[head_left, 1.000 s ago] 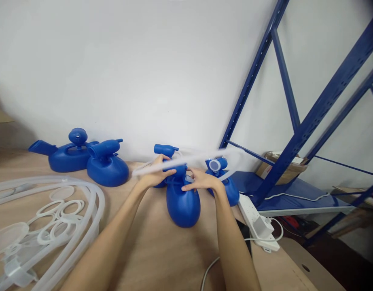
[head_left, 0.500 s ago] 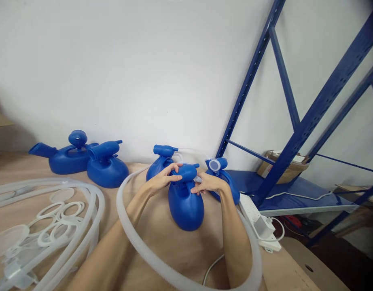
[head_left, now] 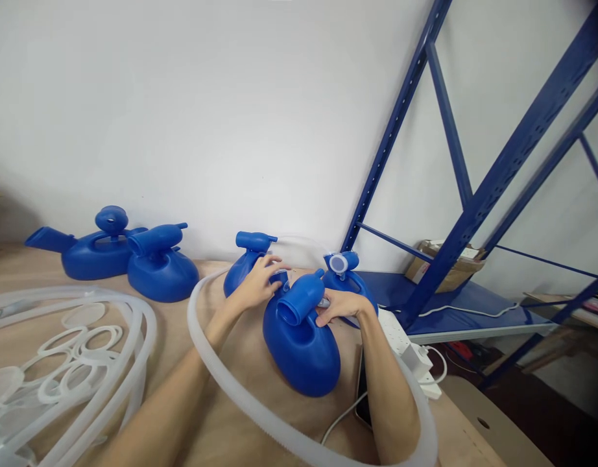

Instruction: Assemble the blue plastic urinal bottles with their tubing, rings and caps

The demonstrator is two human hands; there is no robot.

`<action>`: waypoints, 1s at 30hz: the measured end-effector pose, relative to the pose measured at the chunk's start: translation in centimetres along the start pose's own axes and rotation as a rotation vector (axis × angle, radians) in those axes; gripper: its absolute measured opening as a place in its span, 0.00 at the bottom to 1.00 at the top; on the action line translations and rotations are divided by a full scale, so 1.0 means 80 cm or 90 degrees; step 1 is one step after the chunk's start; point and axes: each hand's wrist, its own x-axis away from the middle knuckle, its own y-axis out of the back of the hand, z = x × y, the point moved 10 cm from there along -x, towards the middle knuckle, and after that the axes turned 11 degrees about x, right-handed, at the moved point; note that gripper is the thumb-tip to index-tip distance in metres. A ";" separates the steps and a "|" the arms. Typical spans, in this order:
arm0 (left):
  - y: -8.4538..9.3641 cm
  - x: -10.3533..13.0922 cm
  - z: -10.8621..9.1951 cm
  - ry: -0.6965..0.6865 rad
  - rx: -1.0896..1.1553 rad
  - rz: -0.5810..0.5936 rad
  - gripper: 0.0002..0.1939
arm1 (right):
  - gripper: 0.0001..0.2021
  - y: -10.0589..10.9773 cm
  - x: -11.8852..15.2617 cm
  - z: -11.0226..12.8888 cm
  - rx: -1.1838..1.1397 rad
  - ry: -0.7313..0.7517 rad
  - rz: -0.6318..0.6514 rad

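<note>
with fingers of the left hand (head_left: 255, 283) lightly gripping the rear mouth (head_left: 280, 279) of the blue container (head_left: 303, 363) on the table (head_left: 175, 340), and those of the right hand (head_left: 346, 305) too hidden to tell, seemingly busy at that mouth and needing a steadied base next.

no readable text or labels

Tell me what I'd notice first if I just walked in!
Probably the bright blue bottle between the left hand and right hand, on the table. Next might be the pale tube looping in front of it. Then there's the tall blue rack on the right side of the picture.
</note>
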 end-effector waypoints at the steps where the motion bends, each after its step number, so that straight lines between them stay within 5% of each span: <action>1: -0.005 0.000 -0.004 -0.032 -0.086 0.018 0.19 | 0.26 -0.001 0.000 -0.001 -0.007 -0.008 0.006; 5: -0.041 0.005 -0.017 -0.160 -0.516 0.120 0.19 | 0.28 -0.001 0.001 -0.011 -0.039 -0.066 0.011; 13: -0.060 0.011 -0.021 -0.279 -0.677 0.141 0.17 | 0.32 -0.005 -0.009 -0.039 -0.030 -0.132 0.098; 21: -0.068 -0.019 -0.006 -0.229 -0.634 0.051 0.19 | 0.33 -0.008 -0.011 -0.052 -0.016 -0.145 0.118; 30: -0.025 -0.028 0.010 -0.145 -0.486 0.038 0.21 | 0.36 -0.006 -0.012 -0.059 -0.042 -0.140 0.116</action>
